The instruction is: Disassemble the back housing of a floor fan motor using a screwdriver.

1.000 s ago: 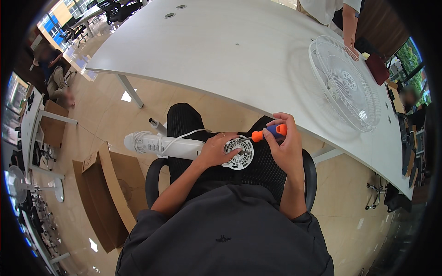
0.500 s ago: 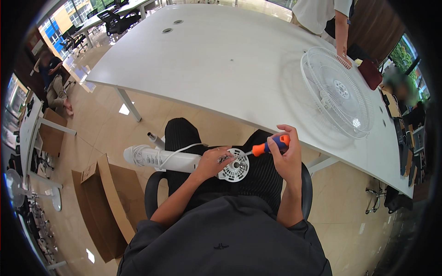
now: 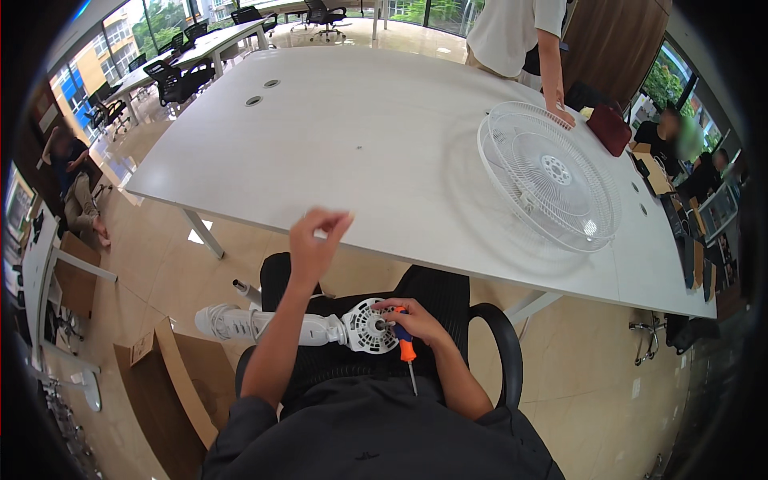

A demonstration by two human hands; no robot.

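Big white table [image 3: 352,152] spans the view in front of you, w/ a round white fan grille [image 3: 552,180] lying flat near its right end. Another person's hand [image 3: 562,114] rests at the grille's far rim. A cardboard box [image 3: 172,384] sits on the floor at your left.

Across your lap lies the white fan motor unit [image 3: 312,326], round vented end facing right.

Your left hand [image 3: 314,240] is raised off it, over the table's near edge, fingers pinched together; can't tell if anything's between them. Your right hand [image 3: 418,320] rests against the vented end, wrapped around 1 orange-handled screwdriver [image 3: 407,352], shaft pointing down toward you.
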